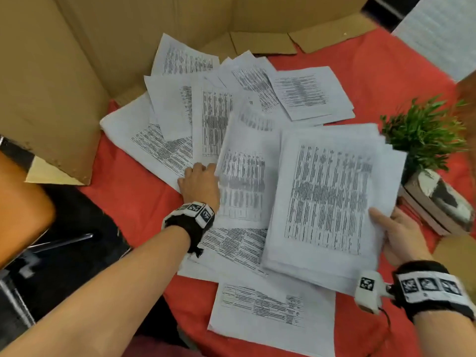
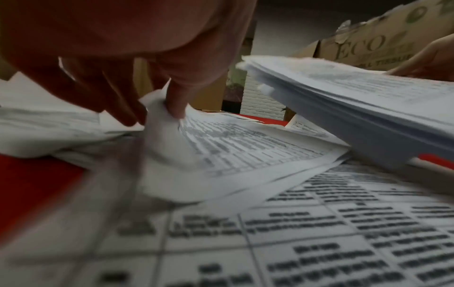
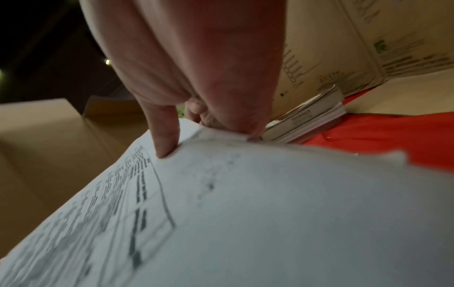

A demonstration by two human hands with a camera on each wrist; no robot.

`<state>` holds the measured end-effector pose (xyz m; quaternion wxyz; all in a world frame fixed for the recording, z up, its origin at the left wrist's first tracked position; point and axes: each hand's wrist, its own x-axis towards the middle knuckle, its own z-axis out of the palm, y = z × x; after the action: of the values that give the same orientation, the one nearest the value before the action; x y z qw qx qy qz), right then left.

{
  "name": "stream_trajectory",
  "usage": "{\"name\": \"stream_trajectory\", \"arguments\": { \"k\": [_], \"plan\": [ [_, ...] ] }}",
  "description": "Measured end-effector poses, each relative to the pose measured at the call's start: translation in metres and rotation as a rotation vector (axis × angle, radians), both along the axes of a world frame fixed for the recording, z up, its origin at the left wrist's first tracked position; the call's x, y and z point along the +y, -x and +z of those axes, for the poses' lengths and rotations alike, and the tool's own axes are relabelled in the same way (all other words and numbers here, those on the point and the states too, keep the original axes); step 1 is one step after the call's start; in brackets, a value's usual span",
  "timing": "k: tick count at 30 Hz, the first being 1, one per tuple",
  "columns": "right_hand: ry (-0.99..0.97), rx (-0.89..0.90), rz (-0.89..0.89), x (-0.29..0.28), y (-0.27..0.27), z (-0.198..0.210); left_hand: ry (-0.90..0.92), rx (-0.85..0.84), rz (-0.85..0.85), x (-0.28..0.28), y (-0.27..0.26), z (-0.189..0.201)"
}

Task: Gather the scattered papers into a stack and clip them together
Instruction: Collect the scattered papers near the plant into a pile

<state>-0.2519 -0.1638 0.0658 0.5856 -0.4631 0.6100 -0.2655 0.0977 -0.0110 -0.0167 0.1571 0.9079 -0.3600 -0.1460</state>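
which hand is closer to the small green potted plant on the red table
Right. The right hand holds the stack of printed papers just below the green potted plant. The left hand pinches a loose sheet well across the paper pile.

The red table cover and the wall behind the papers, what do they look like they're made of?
Red table cover: probably thin plastic sheeting, since it shines and wrinkles slightly; coated fabric is possible. Wall behind the papers: brown corrugated cardboard, matte, with fold creases, loose flaps and printed box lettering in the wrist views.
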Motion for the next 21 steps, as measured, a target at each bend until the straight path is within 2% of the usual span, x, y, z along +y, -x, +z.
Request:
{"name": "stream_trajectory", "arguments": {
  "k": [2,5,6,8,10,12,15,18,21],
  "plan": [
    [0.073,0.179,0.090,0.002,0.003,0.002,0.113,-0.061,0.021,0.002,-0.009,0.008],
    [0.402,0.569,0.414,0.004,0.001,0.034,0.216,-0.044,0.055,-0.005,-0.030,0.031],
    [0.505,0.634,0.522,0.006,-0.001,0.047,0.220,-0.045,0.032,-0.009,-0.037,0.041],
    [0.645,0.609,0.700,0.011,-0.012,0.071,0.214,-0.036,-0.097,-0.017,-0.044,0.058],
    [0.768,0.564,0.854,0.016,-0.028,0.083,0.206,0.019,-0.305,-0.027,-0.044,0.071],
    [0.979,0.640,1.015,0.021,-0.047,0.080,0.158,0.049,-0.513,-0.040,-0.035,0.083],
    [1.186,0.816,1.053,0.032,-0.077,0.065,0.116,0.086,-0.781,-0.059,-0.006,0.104],
    [1.186,0.889,1.044,0.034,-0.097,0.052,0.186,0.138,-0.927,-0.074,0.024,0.124],
    [1.165,0.887,0.997,0.025,-0.095,0.049,0.242,0.165,-0.973,-0.085,0.038,0.138]
  ]
}}
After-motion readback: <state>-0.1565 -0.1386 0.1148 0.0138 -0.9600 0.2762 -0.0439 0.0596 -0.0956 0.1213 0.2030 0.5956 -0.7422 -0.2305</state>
